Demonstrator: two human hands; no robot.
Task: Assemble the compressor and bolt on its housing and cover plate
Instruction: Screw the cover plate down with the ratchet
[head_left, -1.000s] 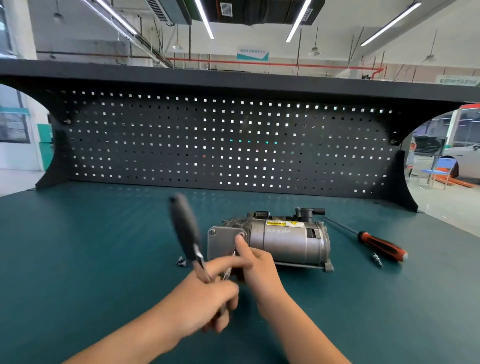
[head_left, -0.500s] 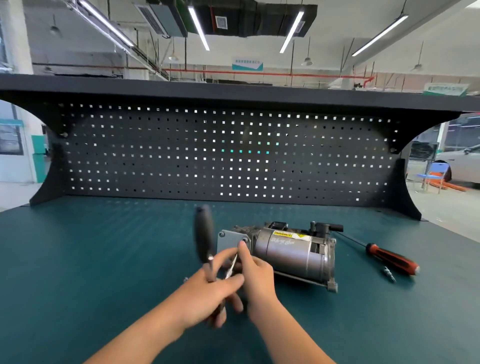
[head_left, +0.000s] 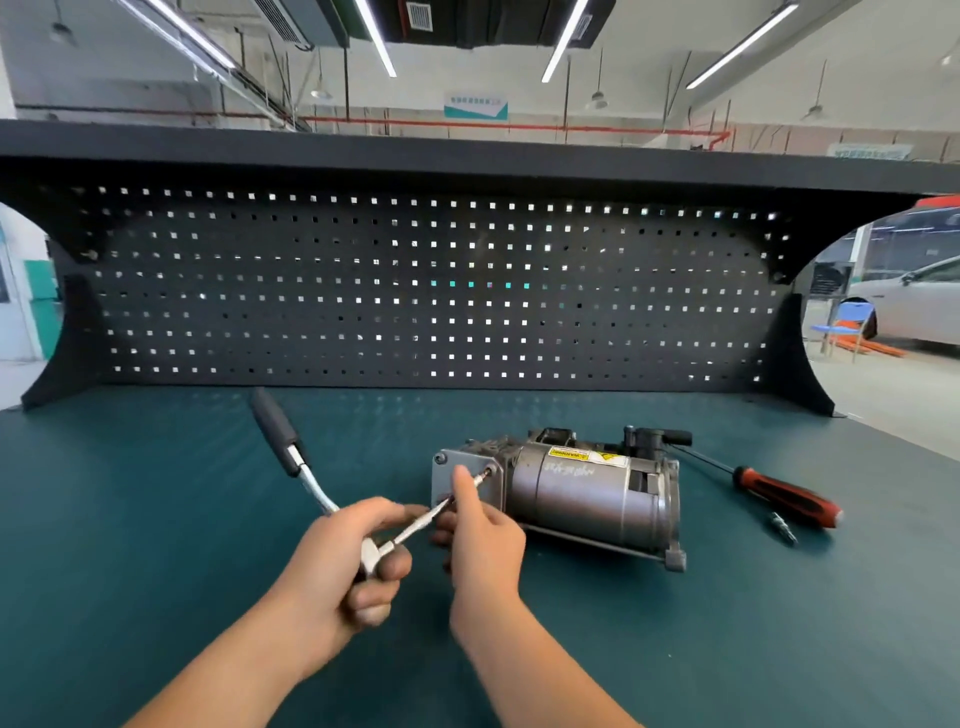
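Head view | left hand (head_left: 332, 566) grips black-handled silver ratchet wrench (head_left: 296, 457) at its head | right hand (head_left: 483, 540) pinches its extension bar against square cover plate (head_left: 442, 480) | grey metal compressor (head_left: 582, 493) lies centre-right on teal bench (head_left: 156, 519)

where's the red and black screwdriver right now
In the head view the red and black screwdriver lies right of the grey metal compressor, a small silver bit beside its handle.

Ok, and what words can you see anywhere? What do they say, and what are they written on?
"WARNING": on the yellow label on top of the compressor; the rest of the label is too small to read.
White handwriting on the compressor's body: too scrawled to read.
Hanging sign under the ceiling: too blurred to read.
Sign at the far right: too blurred to read.
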